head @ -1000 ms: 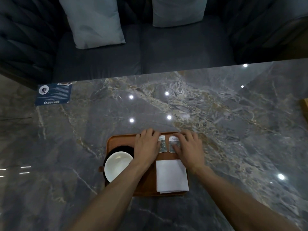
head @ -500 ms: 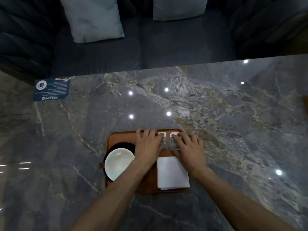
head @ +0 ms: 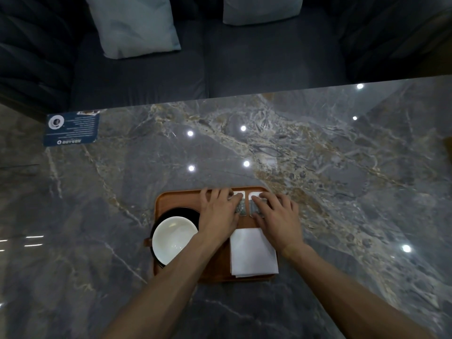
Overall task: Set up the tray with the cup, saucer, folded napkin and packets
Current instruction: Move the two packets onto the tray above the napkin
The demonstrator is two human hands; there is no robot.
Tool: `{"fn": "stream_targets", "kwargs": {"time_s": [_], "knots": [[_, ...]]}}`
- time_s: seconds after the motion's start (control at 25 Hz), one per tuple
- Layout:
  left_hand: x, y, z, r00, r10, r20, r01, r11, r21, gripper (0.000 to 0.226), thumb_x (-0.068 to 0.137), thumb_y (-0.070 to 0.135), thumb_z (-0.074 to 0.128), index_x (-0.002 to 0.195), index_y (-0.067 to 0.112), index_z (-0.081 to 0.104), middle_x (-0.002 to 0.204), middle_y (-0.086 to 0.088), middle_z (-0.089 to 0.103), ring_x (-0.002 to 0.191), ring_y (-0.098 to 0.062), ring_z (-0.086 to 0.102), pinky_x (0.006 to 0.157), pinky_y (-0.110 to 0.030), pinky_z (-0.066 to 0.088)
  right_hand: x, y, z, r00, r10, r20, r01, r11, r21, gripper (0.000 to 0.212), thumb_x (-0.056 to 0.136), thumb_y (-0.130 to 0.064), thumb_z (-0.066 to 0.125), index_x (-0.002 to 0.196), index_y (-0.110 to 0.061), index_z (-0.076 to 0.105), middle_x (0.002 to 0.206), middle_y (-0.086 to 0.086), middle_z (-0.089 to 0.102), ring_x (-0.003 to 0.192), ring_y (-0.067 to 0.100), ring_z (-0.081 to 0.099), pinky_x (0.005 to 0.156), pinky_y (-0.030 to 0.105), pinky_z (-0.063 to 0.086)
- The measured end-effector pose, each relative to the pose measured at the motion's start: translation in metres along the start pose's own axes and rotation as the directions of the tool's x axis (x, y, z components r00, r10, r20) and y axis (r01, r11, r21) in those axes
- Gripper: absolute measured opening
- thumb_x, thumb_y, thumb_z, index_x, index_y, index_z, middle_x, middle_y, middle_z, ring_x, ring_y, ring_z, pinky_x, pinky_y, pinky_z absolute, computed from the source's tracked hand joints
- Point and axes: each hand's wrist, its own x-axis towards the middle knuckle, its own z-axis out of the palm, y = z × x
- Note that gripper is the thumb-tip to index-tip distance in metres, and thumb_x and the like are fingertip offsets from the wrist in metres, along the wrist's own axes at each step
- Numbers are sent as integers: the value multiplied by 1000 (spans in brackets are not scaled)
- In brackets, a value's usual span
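Observation:
A brown tray [head: 171, 198] lies on the marble table close to me. At its left a white cup [head: 172, 239] sits on a black saucer [head: 181, 211]. A folded white napkin [head: 252, 253] lies at the tray's near right. Two packets rest side by side along the far edge: the left packet [head: 241, 207] under the fingertips of my left hand [head: 219, 214], the right packet [head: 254, 206] under the fingertips of my right hand [head: 278, 218]. Both hands lie flat with fingers spread, pressing on the packets rather than gripping them.
A blue printed card [head: 72, 129] lies at the table's far left corner. Beyond the far table edge stands a dark sofa [head: 195, 64] with two pale cushions [head: 132, 23]. Ceiling lights reflect on the glossy tabletop [head: 342, 179].
Both hands have slid a little along the packets, fingers covering more of them. The view has shifted slightly; cup, saucer and napkin stay where they were.

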Motion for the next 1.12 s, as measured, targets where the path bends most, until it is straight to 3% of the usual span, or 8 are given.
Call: {"fn": "stream_targets", "kwargs": {"time_s": [1.12], "knots": [[3,3,3,1000,-18,-15,17,999,-36,44,88,37,58,130,32,49,132,0,49,128,-22,41,115,-53,15,5,-2,-6,999,4,38,-5,1000,25,43,87,-37,65,129,-26,57,131,0,58,120,31,50,93,48,43]]}}
